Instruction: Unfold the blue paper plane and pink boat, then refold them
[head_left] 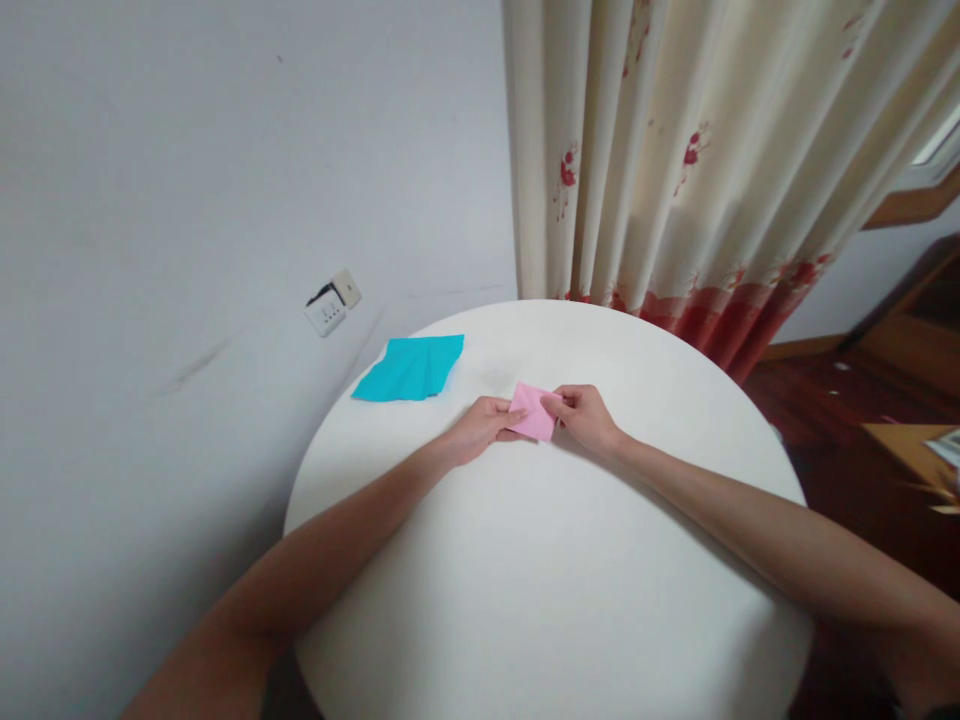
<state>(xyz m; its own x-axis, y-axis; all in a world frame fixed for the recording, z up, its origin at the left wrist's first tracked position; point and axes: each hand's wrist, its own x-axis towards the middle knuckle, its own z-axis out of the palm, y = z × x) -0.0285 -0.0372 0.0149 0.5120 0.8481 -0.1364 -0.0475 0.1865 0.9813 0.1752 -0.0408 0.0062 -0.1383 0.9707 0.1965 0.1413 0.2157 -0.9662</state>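
Note:
A small piece of pink paper [534,413], roughly square and apparently folded, is held between my two hands just over the table. My left hand [484,427] pinches its left side, thumb on top and fingers underneath. On the opposite side, my right hand [585,413] grips the upper right edge between thumb and fingers. Behind my left hand lies a larger sheet of bright blue paper [409,368], creased, with uneven edges, flat on the tabletop.
The round white table [540,580] stands against a pale wall [225,150] with a socket [326,313] on it. A cream curtain [660,150] with red flowers hangs behind the table. To the right, a wooden surface [900,450] stands low over the dark floor.

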